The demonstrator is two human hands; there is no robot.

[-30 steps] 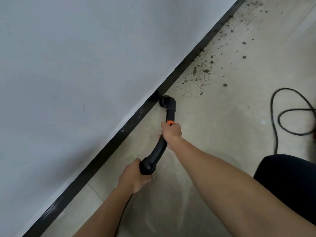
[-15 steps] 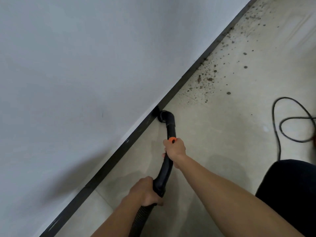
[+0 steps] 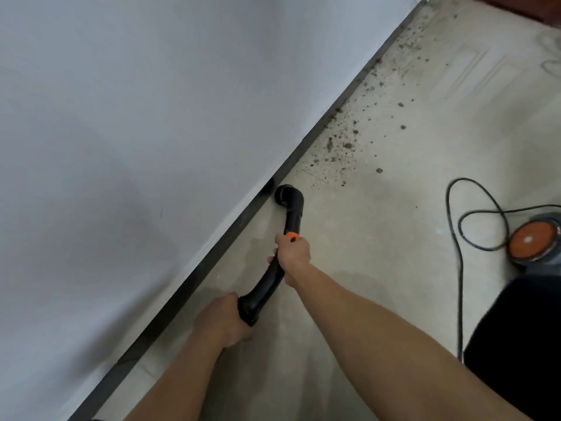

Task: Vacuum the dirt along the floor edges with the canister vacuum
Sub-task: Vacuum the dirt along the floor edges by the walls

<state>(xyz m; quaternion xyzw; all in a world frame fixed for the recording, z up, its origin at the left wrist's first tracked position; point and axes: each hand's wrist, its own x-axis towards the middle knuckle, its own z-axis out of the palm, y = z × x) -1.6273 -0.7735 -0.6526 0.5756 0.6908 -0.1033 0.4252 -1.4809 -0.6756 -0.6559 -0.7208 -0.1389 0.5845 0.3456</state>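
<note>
Dirt [image 3: 347, 145] along dark baseboard [image 3: 182, 299] — pale floor [image 3: 379, 253], white wall [image 3: 151, 117]

**Colour findings, floor edge**

Wall [image 3: 121, 117]: plain pale grey-white, no pattern. Skirting [image 3: 230, 226]: black. Floor [image 3: 379, 253]: cream-beige, faintly mottled. Dirt [image 3: 346, 145]: dark brown specks, scattered, denser toward the skirting. Wand [image 3: 293, 211]: black, with one orange button [image 3: 293, 237]. Cord [image 3: 460, 299]: black. Canister [image 3: 555, 259]: grey, with a round orange cap [image 3: 529, 241] that has a white spot at its centre. Clothing [image 3: 516, 329], lower right: black.
</note>
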